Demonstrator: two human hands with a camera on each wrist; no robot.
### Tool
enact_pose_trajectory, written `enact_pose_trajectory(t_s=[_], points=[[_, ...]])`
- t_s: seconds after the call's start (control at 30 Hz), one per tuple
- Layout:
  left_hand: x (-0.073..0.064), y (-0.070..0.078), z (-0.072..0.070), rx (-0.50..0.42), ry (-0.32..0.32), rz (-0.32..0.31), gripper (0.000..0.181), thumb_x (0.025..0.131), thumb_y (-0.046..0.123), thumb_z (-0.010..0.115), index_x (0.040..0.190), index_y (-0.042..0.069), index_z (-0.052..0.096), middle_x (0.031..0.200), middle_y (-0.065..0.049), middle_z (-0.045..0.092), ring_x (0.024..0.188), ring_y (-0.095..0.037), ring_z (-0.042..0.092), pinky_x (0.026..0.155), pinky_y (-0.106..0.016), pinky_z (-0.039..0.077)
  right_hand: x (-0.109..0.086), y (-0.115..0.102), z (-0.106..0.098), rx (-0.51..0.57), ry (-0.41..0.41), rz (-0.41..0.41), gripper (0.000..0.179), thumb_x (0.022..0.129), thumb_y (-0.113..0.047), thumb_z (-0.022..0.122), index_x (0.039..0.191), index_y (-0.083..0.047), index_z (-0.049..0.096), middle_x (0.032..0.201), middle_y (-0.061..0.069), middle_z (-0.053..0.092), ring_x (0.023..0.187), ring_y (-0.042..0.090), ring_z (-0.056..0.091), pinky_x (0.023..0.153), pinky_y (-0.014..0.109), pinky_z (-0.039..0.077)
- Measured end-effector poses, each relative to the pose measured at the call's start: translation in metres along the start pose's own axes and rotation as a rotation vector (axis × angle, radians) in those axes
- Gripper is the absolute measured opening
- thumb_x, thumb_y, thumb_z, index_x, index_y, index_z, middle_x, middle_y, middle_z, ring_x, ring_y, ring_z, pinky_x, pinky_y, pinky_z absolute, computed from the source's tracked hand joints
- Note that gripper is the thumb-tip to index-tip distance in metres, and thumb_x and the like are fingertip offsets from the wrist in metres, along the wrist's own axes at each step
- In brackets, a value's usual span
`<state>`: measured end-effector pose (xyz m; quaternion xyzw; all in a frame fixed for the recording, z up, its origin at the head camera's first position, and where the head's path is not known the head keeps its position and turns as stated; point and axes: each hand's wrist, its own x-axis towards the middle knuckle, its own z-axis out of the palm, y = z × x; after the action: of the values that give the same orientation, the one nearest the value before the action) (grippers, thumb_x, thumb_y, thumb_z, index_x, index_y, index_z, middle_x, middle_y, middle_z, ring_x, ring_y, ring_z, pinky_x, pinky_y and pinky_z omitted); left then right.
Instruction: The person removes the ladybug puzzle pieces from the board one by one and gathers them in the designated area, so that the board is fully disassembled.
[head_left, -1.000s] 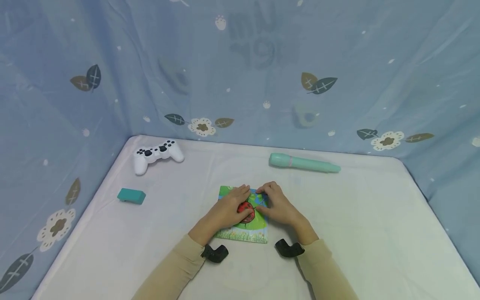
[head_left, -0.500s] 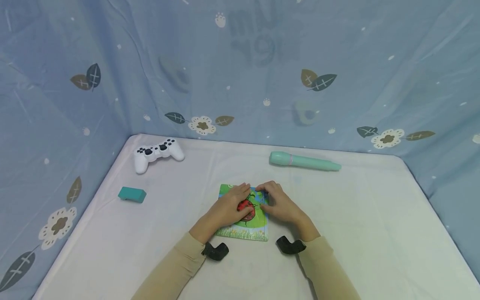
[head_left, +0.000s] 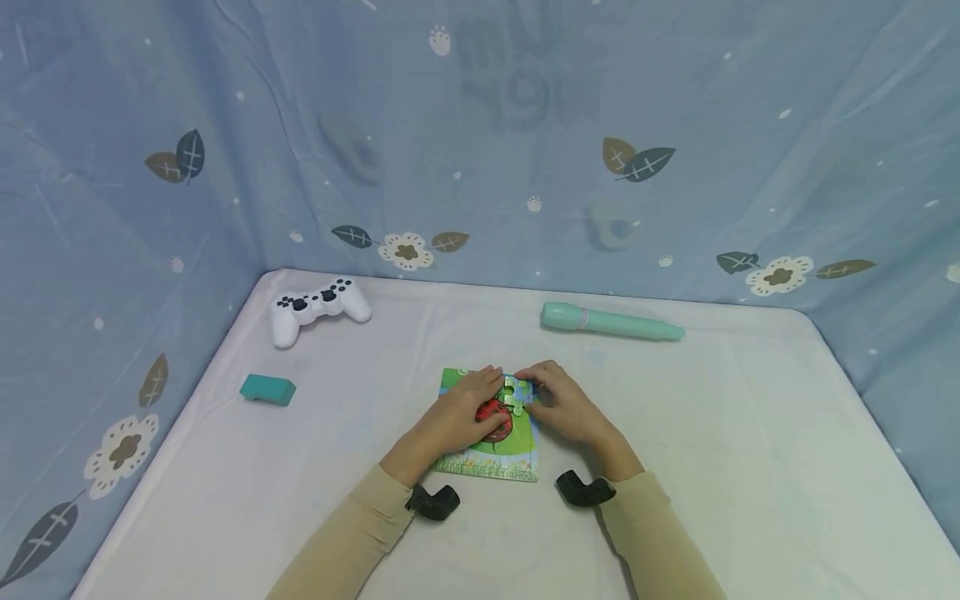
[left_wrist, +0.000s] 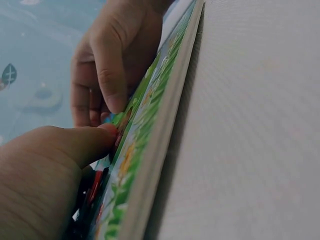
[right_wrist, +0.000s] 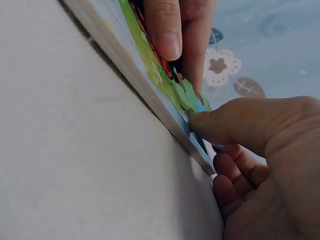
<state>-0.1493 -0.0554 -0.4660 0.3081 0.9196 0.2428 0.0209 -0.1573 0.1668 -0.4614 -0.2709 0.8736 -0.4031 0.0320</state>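
A small square jigsaw puzzle (head_left: 486, 468) with a red ladybug (head_left: 492, 408) on a green field lies on the white cloth. My left hand (head_left: 453, 417) rests flat over its left and middle part, thumb across the ladybug. At the upper right corner, my right hand (head_left: 567, 408) pinches a green and blue puzzle piece (head_left: 514, 395) between thumb and fingers. Seen from the right wrist, that green piece (right_wrist: 185, 95) is tilted up out of the board at my thumb tip. In the left wrist view, the left thumb (left_wrist: 95, 142) presses on the picture.
A white game controller (head_left: 318, 308) sits at the back left, with a teal block (head_left: 267, 389) in front of it. Behind my right hand lies a mint-green toy microphone-shaped stick (head_left: 611, 322). Blue patterned cloth (head_left: 480, 150) hangs around the table's back and sides.
My right thumb and fingers have drawn slightly to the right, and the puzzle piece at the upper right has lifted and shifted. The left hand stays in place on the puzzle.
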Motion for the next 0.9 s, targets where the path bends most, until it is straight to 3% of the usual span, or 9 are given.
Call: enact_pose_trajectory(t_s=[0.13, 0.37, 0.6, 0.9], points=[[0.000, 0.000, -0.001, 0.006, 0.003, 0.013, 0.062, 0.093, 0.040, 0.058, 0.141, 0.004, 0.045, 0.150, -0.007, 0.039, 0.141, -0.021, 0.032, 0.117, -0.038, 0.029, 0.000, 0.000, -0.001, 0.007, 0.017, 0.015, 0.042, 0.085, -0.006, 0.066, 0.126, -0.005, 0.056, 0.119, 0.011, 0.052, 0.104, 0.022, 0.051, 0.091, 0.043, 0.048], [-0.001, 0.000, 0.000, 0.009, 0.003, 0.016, 0.060, 0.093, 0.040, 0.058, 0.141, 0.005, 0.045, 0.150, -0.006, 0.038, 0.141, -0.021, 0.032, 0.117, -0.038, 0.029, -0.001, -0.002, -0.006, 0.003, 0.013, 0.064, 0.042, 0.086, -0.005, 0.064, 0.127, -0.005, 0.056, 0.122, 0.012, 0.051, 0.115, 0.026, 0.052, 0.100, 0.047, 0.045], [-0.002, -0.001, 0.001, 0.006, 0.000, 0.020, 0.060, 0.093, 0.039, 0.058, 0.140, 0.003, 0.046, 0.150, -0.008, 0.039, 0.141, -0.022, 0.032, 0.116, -0.039, 0.030, -0.006, 0.000, -0.017, -0.024, 0.048, 0.075, 0.042, 0.085, -0.002, 0.065, 0.126, -0.003, 0.056, 0.121, 0.014, 0.052, 0.112, 0.029, 0.054, 0.097, 0.048, 0.047], [-0.002, 0.000, 0.000, 0.004, -0.001, 0.013, 0.061, 0.093, 0.039, 0.058, 0.141, 0.004, 0.045, 0.151, -0.007, 0.037, 0.142, -0.021, 0.031, 0.117, -0.037, 0.027, -0.020, 0.012, -0.051, -0.047, 0.053, 0.100, 0.044, 0.083, 0.002, 0.066, 0.125, -0.001, 0.056, 0.122, 0.015, 0.052, 0.112, 0.035, 0.054, 0.097, 0.052, 0.046]])
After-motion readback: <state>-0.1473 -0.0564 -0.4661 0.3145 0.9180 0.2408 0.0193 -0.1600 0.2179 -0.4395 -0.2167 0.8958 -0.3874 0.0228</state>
